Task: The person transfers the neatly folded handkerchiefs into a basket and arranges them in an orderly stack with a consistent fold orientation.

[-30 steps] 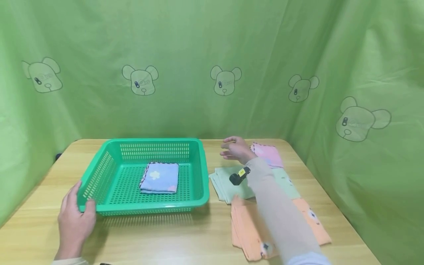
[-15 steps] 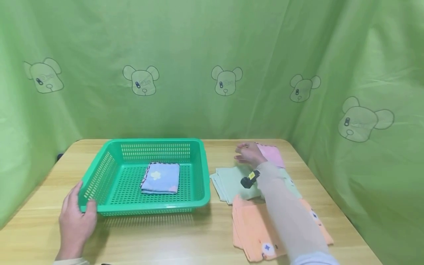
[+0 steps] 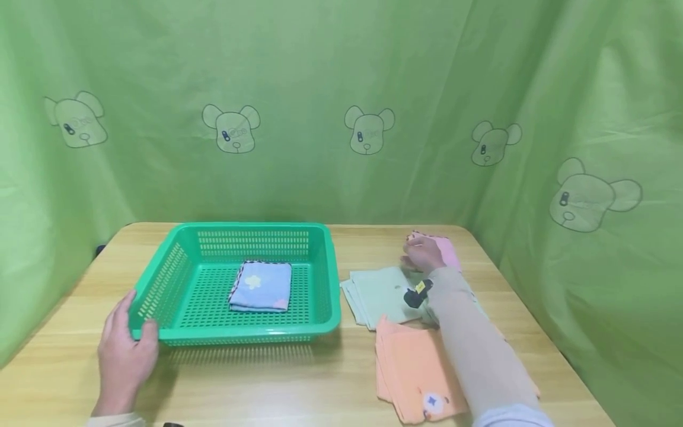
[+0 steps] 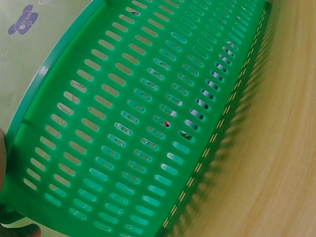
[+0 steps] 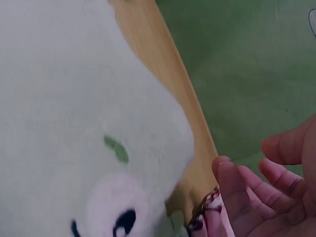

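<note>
My left hand point(image 3: 125, 359) grips the near left corner of a green plastic basket point(image 3: 235, 334), thumb at the front rim. Inside the basket lies a folded blue towel point(image 3: 261, 287) with a pale flower and a checked edge. At the far right of the table, my right hand point(image 3: 424, 254) is over the left part of a folded pink towel point(image 3: 448, 249). In the right wrist view its fingers are loosely bent, nothing between them, beside the towel's checked edge point(image 5: 200, 215). A folded pale green towel point(image 3: 381, 296) lies just nearer, partly under the forearm.
A folded orange towel point(image 3: 418, 370) with a printed face lies at the near right, partly behind the right sleeve. Everything rests on a wooden table point(image 3: 256, 391). A green curtain point(image 3: 299, 178) hangs behind and along the right side.
My right hand has moved right and slightly toward me, from beside the pink towel to over its left part. The left hand has stayed on the basket's corner.
</note>
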{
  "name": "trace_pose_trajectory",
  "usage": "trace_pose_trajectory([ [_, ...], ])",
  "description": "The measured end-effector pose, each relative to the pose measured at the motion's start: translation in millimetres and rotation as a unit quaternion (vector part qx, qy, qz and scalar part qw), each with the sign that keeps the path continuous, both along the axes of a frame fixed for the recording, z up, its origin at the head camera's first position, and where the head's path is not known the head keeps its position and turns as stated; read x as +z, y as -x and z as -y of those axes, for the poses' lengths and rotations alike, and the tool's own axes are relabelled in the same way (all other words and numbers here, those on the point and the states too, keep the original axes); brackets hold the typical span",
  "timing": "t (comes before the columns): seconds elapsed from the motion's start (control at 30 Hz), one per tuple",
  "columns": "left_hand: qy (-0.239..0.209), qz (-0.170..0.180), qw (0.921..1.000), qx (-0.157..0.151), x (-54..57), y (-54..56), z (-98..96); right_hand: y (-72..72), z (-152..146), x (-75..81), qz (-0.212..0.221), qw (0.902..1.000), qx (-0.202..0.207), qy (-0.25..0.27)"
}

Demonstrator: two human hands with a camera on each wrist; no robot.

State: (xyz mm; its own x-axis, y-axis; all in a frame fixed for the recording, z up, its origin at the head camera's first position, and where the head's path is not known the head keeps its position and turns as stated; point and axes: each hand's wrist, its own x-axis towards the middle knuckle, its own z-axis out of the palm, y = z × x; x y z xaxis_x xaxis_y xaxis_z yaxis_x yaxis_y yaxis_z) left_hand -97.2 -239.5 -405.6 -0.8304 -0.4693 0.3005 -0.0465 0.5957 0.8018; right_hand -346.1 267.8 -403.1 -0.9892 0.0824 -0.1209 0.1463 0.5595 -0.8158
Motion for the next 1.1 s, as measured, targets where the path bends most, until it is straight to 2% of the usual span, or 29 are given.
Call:
trace_pose_trajectory([
  [0.13,0.001,-0.001,1.0,-0.001,-0.8,0.1,-1.2,-0.5,-14.7,-2.5,-0.02,0.9976,-0.019,-0.063],
  [0.27,0.0,0.0,1.0,0.001,-1.6,-0.4,-0.8,0.1,-25.0,-4.0,-0.035,0.993,-0.048,-0.102],
  [0.53,-0.002,-0.004,1.0,0.002,-0.3,0.2,0.3,4.4,-40.9,-9.1,-0.027,0.9867,-0.09,-0.133],
  [0.87,-0.002,-0.003,1.0,0.002,1.2,1.7,0.4,-5.8,-55.6,-11.7,-0.016,0.9865,-0.137,-0.089],
  [1.1,-0.003,-0.004,1.0,0.001,-0.2,0.8,0.1,-9.3,-60.6,-12.2,0.006,0.9854,-0.138,-0.099],
])
